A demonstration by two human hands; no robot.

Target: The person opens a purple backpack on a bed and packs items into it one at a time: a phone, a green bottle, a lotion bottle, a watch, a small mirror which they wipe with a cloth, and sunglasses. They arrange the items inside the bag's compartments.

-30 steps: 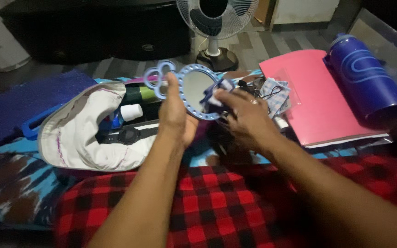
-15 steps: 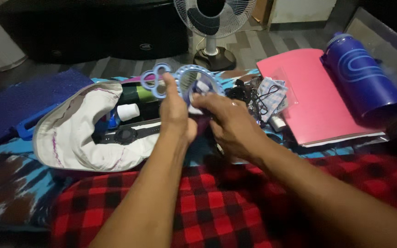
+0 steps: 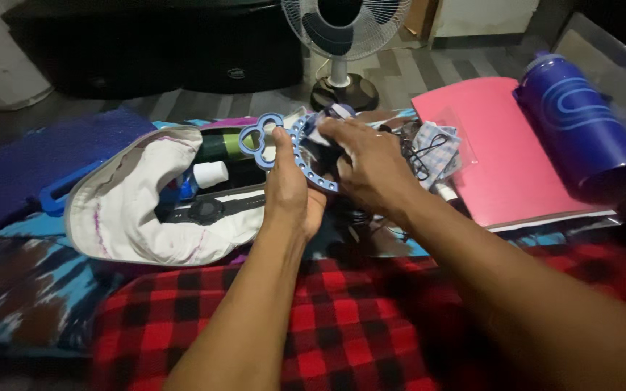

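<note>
My left hand (image 3: 289, 190) grips a round hand mirror (image 3: 306, 161) with a light blue beaded frame and a looped handle (image 3: 259, 139), holding it up over the bed. My right hand (image 3: 371, 166) lies flat across the mirror's face, pressing a small blue and white cloth (image 3: 331, 116) against the glass. Most of the glass is hidden under that hand.
An open white-lined pouch (image 3: 132, 210) at the left holds a black wristwatch (image 3: 208, 210), a white-capped bottle (image 3: 208, 174) and a green tube. At the right lie a pink folder (image 3: 501, 159) and a blue water bottle (image 3: 581, 123). A standing fan (image 3: 342, 29) is behind. Red checked fabric (image 3: 342, 318) covers my lap.
My right hand slid upward and across the mirror with the cloth, now covering its face. The mirror in my left hand tilted slightly and shifted a little right.
</note>
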